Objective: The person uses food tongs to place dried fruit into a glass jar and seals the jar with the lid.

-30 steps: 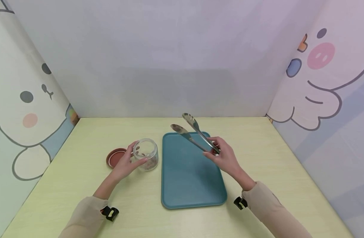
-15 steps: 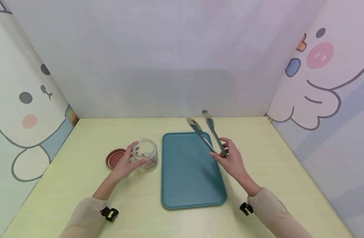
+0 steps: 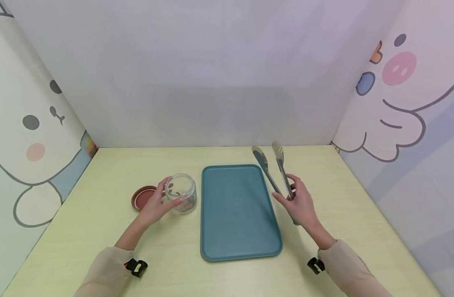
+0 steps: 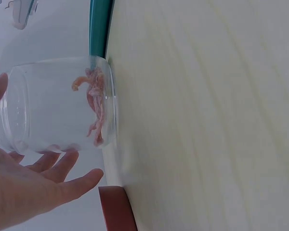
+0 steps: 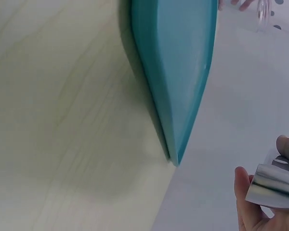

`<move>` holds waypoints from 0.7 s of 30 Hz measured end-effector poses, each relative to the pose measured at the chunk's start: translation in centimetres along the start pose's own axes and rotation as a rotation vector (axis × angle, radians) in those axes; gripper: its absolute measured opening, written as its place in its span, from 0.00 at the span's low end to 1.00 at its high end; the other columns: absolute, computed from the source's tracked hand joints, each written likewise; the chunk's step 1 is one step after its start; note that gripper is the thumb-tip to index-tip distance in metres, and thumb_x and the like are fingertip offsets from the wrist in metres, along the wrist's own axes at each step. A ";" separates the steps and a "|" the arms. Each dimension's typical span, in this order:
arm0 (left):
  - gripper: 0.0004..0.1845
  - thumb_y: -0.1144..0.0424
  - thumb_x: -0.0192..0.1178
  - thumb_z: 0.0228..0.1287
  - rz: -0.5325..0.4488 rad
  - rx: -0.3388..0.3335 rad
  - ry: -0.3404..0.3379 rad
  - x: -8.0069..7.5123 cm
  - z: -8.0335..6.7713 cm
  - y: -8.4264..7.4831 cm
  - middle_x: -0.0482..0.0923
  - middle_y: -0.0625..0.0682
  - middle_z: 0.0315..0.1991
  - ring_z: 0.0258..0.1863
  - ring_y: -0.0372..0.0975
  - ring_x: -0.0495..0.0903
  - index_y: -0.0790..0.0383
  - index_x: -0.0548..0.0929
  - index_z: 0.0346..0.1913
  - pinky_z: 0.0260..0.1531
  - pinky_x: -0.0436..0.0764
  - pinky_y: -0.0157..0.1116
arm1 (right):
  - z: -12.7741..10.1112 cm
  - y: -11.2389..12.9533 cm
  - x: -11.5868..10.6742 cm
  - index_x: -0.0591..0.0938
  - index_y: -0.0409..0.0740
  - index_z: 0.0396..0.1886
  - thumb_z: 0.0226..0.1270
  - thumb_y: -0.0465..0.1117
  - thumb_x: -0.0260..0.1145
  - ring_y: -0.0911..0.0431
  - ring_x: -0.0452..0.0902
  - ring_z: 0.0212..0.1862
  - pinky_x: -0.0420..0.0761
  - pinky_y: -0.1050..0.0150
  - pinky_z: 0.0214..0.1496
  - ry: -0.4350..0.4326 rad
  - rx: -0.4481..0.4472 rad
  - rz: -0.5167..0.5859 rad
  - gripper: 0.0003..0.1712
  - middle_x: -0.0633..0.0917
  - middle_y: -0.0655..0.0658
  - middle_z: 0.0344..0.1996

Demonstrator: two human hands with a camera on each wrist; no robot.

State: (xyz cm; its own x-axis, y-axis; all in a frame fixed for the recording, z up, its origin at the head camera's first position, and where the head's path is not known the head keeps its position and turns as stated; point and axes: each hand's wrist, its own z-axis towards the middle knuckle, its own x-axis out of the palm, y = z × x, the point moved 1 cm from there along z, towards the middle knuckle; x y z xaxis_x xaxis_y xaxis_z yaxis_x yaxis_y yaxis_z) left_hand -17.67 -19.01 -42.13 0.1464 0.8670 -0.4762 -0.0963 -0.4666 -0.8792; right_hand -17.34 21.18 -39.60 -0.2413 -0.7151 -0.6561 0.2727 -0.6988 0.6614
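Left hand (image 3: 155,205) cups the jar (image 3: 181,192) with loose fingers; right hand (image 3: 300,202) grasps tongs (image 3: 274,169), which could slip and drop

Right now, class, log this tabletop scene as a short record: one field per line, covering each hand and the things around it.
left hand: holds the glass jar
glass jar: open, upright, pinkish strips inside
lid: reddish-brown, on the table beside the jar
right hand: grips metal tongs, tips apart, pointing away
tray: teal, between the hands, nothing on it
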 end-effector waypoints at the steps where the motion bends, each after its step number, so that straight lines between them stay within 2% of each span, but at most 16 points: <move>1: 0.45 0.49 0.61 0.52 -0.001 -0.001 0.001 0.0 0.0 0.0 0.54 0.65 0.62 0.58 0.59 0.57 0.56 0.47 0.67 0.49 0.61 0.58 | -0.1 -0.2 -0.1 0.64 0.38 0.57 0.49 0.47 0.69 0.56 0.67 0.21 0.70 0.65 0.19 -0.005 0.004 -0.008 0.38 0.72 0.42 0.27; 12: 0.45 0.49 0.61 0.53 -0.006 0.001 0.005 0.0 0.0 0.1 0.54 0.65 0.62 0.58 0.59 0.56 0.56 0.47 0.67 0.49 0.62 0.58 | -1.0 -1.8 -0.9 0.63 0.38 0.59 0.53 0.47 0.67 0.55 0.65 0.22 0.67 0.63 0.21 -0.031 0.099 -0.064 0.37 0.72 0.37 0.31; 21: 0.45 0.49 0.61 0.53 -0.009 0.001 0.008 0.0 0.1 0.2 0.54 0.65 0.62 0.58 0.59 0.56 0.56 0.46 0.67 0.49 0.61 0.58 | -1.5 -3.6 -1.3 0.63 0.37 0.58 0.53 0.48 0.66 0.54 0.66 0.23 0.65 0.62 0.22 -0.048 0.108 -0.126 0.36 0.72 0.36 0.30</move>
State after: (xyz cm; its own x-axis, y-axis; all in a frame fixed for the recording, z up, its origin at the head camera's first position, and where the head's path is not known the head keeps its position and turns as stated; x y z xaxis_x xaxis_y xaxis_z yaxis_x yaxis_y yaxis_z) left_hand -17.77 -19.12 -42.31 0.1548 0.8698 -0.4685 -0.0962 -0.4587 -0.8834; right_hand -16.62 24.63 -41.66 -0.3121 -0.6202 -0.7197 0.1361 -0.7789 0.6122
